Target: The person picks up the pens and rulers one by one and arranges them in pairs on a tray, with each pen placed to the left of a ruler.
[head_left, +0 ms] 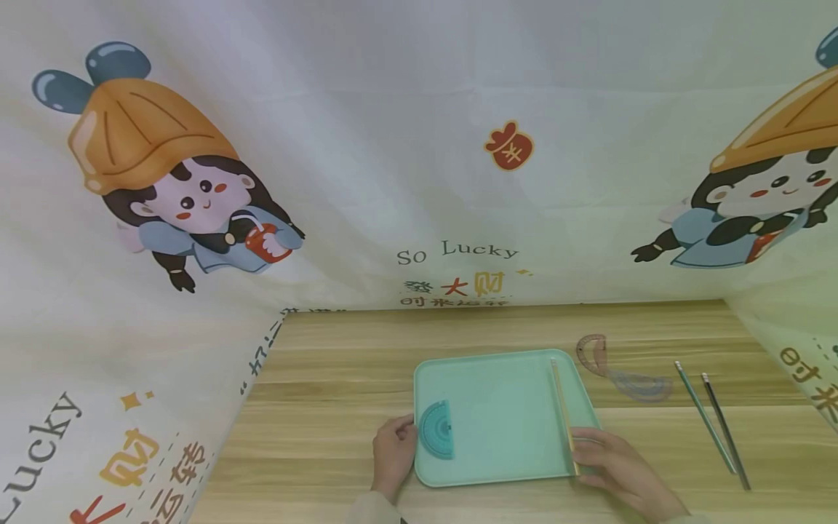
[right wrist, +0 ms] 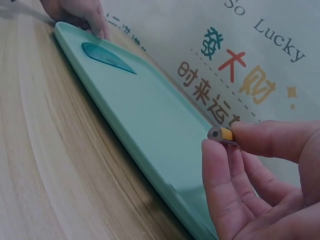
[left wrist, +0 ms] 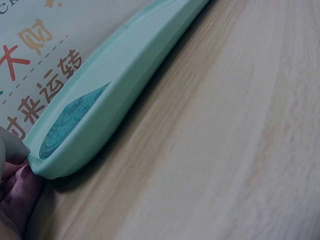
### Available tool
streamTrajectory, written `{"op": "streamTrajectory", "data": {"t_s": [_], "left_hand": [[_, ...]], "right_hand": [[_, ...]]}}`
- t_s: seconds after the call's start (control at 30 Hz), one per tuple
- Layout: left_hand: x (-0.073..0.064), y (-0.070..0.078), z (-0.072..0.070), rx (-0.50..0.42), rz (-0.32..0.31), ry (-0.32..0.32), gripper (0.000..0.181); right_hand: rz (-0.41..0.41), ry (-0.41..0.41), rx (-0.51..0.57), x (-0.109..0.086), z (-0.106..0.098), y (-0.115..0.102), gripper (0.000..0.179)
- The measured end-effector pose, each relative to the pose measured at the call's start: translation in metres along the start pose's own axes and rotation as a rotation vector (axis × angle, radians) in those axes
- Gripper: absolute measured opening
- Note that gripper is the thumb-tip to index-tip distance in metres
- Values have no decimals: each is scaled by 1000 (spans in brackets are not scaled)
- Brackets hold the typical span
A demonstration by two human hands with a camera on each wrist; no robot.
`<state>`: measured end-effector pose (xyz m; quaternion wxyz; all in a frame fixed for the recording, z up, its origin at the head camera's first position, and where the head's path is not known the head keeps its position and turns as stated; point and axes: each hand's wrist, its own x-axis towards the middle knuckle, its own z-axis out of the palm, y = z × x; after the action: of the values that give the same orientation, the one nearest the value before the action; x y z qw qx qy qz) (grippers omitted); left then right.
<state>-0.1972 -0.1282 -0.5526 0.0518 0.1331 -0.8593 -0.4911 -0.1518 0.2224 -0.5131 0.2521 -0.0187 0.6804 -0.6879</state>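
A mint-green tray (head_left: 504,422) lies on the wooden table. My left hand (head_left: 395,450) pinches the tray's left rim between thumb and fingers, as the left wrist view also shows. Just inside that rim lies a teal protractor (head_left: 437,429), its straight side facing right. Over the tray's right side, my right hand (head_left: 612,460) pinches a yellow pencil (head_left: 561,407) near its close end. The pencil points away from me, its pale tip toward the far rim. In the right wrist view the pencil's blunt end (right wrist: 216,134) shows between thumb and fingers.
Right of the tray lie a pinkish clear protractor (head_left: 592,355) and a bluish clear protractor (head_left: 641,386), end to end. Farther right are a green pencil (head_left: 705,418) and a black pencil (head_left: 725,431). Printed cloth (head_left: 366,182) walls the table's back and sides.
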Motion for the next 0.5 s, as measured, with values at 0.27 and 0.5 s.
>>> {"op": "streamTrajectory", "data": {"t_s": [0.27,0.5], "left_hand": [[-1,2,0,-5,1,4,26],[0,1,0,-6,-3,4,26]], "right_hand": [[7,18,18,8,12,-4,67],[22,49,28,15,21,-6,64]]}}
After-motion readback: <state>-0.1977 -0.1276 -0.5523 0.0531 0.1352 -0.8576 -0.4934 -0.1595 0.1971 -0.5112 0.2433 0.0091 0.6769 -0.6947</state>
